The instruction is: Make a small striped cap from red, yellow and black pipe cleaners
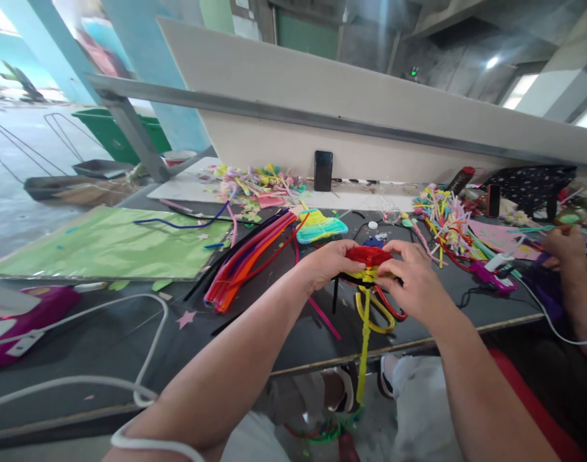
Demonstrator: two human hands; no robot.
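Note:
My left hand (332, 260) and my right hand (412, 277) are closed on the two sides of a red and yellow pipe-cleaner piece (369, 258), held above the front of the table. From its middle a long yellow stem (364, 346) hangs down past the table edge. Just behind the stem, a yellow loop (380, 326) and a red loop (394, 312) lie at the edge. Left of my hands rests a bundle of red, orange, purple and black pipe cleaners (247, 263). A yellow and turquoise fuzzy piece (319, 228) lies beyond my left hand.
A phone (323, 171) leans on the white panel (283, 138). A glue gun (495, 276) lies to the right, a purple device (28, 321) with a white cable at left. Pastel piles (262, 183) and a green sheet (105, 247) cover parts. Another person's hand (565, 247) works at right.

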